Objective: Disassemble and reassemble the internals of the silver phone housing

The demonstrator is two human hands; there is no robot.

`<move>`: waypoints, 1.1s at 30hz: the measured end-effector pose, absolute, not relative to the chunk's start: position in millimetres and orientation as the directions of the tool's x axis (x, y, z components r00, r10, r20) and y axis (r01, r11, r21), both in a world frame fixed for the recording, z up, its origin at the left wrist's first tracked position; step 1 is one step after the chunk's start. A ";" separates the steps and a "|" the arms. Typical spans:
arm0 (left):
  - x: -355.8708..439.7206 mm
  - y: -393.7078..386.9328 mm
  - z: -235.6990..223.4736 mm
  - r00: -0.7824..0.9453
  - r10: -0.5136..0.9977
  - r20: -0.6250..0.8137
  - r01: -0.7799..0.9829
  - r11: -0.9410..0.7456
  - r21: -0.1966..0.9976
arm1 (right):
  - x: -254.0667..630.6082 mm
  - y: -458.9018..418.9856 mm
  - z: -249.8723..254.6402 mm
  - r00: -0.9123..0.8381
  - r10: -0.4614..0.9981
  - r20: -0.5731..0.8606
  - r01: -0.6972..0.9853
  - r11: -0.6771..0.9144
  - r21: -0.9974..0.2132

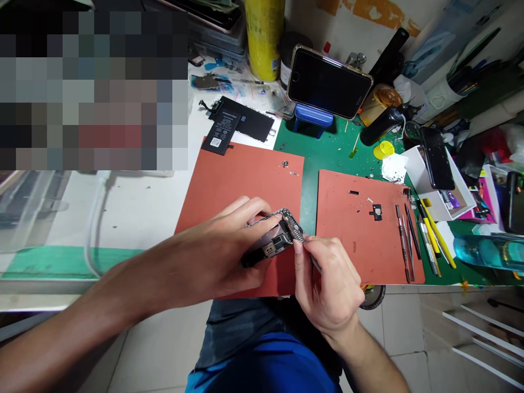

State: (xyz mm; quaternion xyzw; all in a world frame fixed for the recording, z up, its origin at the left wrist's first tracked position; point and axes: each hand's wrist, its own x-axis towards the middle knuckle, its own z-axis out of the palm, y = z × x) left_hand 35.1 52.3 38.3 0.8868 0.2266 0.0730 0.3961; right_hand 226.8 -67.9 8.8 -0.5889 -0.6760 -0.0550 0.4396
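Pinches a slim metal tool (298,236) in the right hand (331,281), with thumb and forefinger nearly closed on its ridged part and the other fingers curled in. Grips an opened phone body (269,249) in the left hand (235,240), with fingers partly closed around its edges. Has the phone body just ahead and to the left of the right hand, tilted, with its long axis running from near the left palm up and away to the right. Brings the tool to its far right end, nearer the right hand; perhaps touches inside the rim, too small to make out.

Has an orange mat (241,169) beneath, and beyond the left hand a black battery (221,131) partly over its far corner. To the right of the right hand, has a second mat (335,234) bearing a small black part (377,213) and slim hand tools (402,243).
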 end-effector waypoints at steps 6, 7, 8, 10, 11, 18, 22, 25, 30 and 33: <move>35.2 50.5 37.6 0.882 0.466 -0.064 0.362 -0.585 0.726 | 221.3 -69.1 4.0 0.139 0.714 0.686 0.867 0.247 -0.433; 35.2 50.3 37.3 0.883 0.466 -0.058 0.358 -0.587 0.726 | 220.7 -69.9 3.9 0.153 0.719 0.678 0.861 0.240 -0.448; 35.2 50.1 37.2 0.882 0.468 -0.052 0.355 -0.588 0.727 | 220.2 -70.6 3.8 0.160 0.722 0.673 0.858 0.235 -0.457; 35.5 49.9 37.8 0.882 0.469 -0.050 0.353 -0.586 0.729 | 219.7 -71.7 3.1 0.150 0.723 0.674 0.864 0.236 -0.445; 35.6 49.9 38.2 0.882 0.469 -0.055 0.356 -0.585 0.729 | 219.7 -72.1 2.6 0.139 0.721 0.679 0.871 0.237 -0.430; 35.1 50.4 37.7 0.885 0.462 -0.053 0.352 -0.591 0.726 | 219.7 -72.0 0.8 0.159 0.708 0.688 0.876 0.220 -0.429; 35.2 50.6 37.4 0.885 0.461 -0.061 0.356 -0.589 0.725 | 219.0 -71.7 -0.2 0.167 0.702 0.693 0.876 0.218 -0.431; 36.0 50.7 37.7 0.886 0.462 -0.052 0.352 -0.594 0.723 | 218.7 -71.0 -0.9 0.168 0.680 0.714 0.893 0.202 -0.403; 34.4 50.9 35.6 0.891 0.451 -0.043 0.345 -0.613 0.711 | 218.8 -70.3 -0.3 0.174 0.700 0.693 0.873 0.216 -0.438; 33.5 50.9 34.1 0.897 0.441 -0.045 0.342 -0.624 0.703 | 219.4 -69.9 0.0 0.178 0.692 0.699 0.888 0.194 -0.418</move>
